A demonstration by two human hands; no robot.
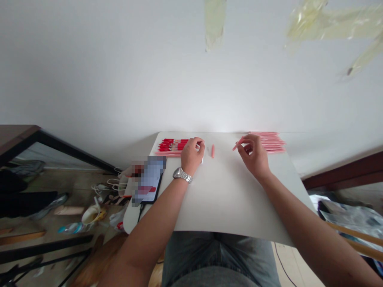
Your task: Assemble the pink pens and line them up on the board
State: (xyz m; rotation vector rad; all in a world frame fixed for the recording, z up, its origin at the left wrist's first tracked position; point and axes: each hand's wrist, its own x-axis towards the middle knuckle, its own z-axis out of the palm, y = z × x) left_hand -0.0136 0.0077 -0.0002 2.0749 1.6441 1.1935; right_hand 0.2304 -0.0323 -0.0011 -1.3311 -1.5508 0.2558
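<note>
My right hand [254, 153] pinches a slim pink pen barrel [238, 143], tilted with its lower end toward the table's middle. My left hand [192, 153], with a metal watch at the wrist, has its thumb and forefinger closed together; what they hold, if anything, is too small to make out. On the table between the hands lies a short pink pen piece [213, 151]. Beside my left hand is a row of red pens [172, 145], partly covered by that hand. Behind my right hand lies a stack of long pink pen barrels [272, 142].
The white table [223, 199] stands against a wall. A phone [151, 181] with a cable rests along its left edge. Yellowed tape [214, 24] sticks to the wall. On the floor at left are a cup [90, 215] and a plastic bottle [72, 228].
</note>
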